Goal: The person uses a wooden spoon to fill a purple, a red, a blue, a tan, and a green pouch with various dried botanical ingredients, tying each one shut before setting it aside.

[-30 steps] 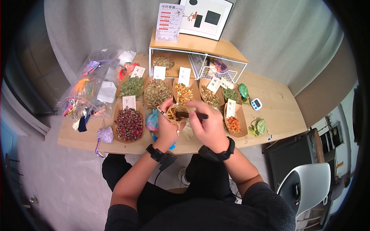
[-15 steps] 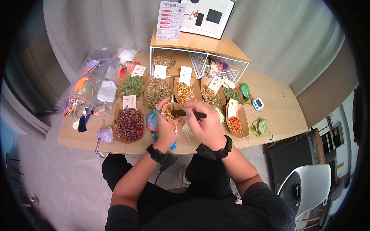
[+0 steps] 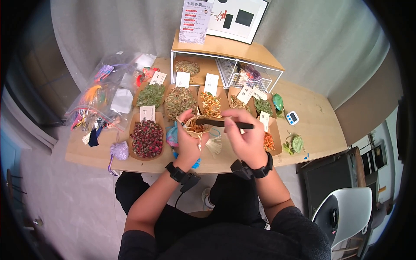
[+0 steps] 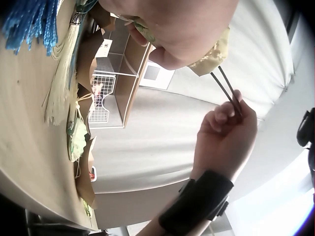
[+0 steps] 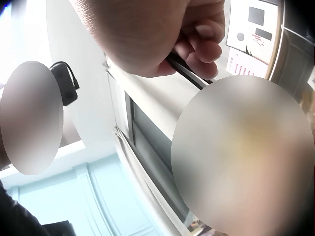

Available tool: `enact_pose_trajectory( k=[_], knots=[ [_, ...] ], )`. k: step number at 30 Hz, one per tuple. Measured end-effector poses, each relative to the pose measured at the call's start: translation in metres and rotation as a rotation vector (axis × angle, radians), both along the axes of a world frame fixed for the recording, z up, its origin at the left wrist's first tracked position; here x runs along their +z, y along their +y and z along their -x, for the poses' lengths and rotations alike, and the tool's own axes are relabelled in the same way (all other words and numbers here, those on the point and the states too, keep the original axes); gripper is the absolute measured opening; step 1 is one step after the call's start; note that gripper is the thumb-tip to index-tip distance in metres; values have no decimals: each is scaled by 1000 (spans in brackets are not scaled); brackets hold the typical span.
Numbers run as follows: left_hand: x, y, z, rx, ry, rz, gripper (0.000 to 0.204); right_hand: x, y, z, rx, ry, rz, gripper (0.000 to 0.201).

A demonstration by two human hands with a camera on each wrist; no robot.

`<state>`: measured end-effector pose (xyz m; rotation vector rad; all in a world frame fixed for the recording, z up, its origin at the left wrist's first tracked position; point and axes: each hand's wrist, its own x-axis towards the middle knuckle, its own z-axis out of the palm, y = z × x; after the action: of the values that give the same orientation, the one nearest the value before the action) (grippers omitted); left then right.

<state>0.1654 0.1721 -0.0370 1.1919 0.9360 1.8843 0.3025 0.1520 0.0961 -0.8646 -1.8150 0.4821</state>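
Note:
My left hand (image 3: 190, 145) holds a small cream drawstring pouch (image 4: 215, 58) with its mouth spread, over the front of the table. Dried yellow-brown herbs (image 3: 197, 127) show inside the opening. With thumb and fingers, my right hand (image 3: 248, 141) pinches dark tweezers (image 3: 229, 124) from the right side. Their tips reach the pouch mouth; in the left wrist view both thin prongs run up to the cloth. A blurred patch covers the pouch area in the right wrist view.
Paper trays of rosebuds (image 3: 147, 138), yellow-orange petals (image 3: 211, 106), green leaves (image 3: 150, 95) and orange pieces (image 3: 268, 142) surround the hands. A purple sachet (image 3: 119, 151) lies left, a green one (image 3: 296, 144) right. Behind stands a wooden shelf (image 3: 229, 50); plastic bags (image 3: 102, 93) lie at the left.
My right hand has shifted right, and more of the tweezers shows outside the pouch. My left hand keeps its hold on the pouch. The head view has turned slightly.

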Motion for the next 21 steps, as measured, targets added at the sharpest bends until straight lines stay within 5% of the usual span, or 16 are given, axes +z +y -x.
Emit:
enact_pose_trajectory(
  k=[5, 13, 18, 21],
  knots=[
    [5, -7, -1, 10, 78, -43, 81, -4, 0, 7, 28, -137, -37, 11],
    [5, -5, 5, -41, 83, -61, 63, 11, -17, -43, -15, 274, 147, 15],
    [6, -5, 9, -252, -122, 33, 41, -42, -12, -72, -55, -50, 243, 17],
    [11, -7, 11, -372, -167, 85, 39, -81, -14, -80, -43, -408, -17, 24]
  ],
)
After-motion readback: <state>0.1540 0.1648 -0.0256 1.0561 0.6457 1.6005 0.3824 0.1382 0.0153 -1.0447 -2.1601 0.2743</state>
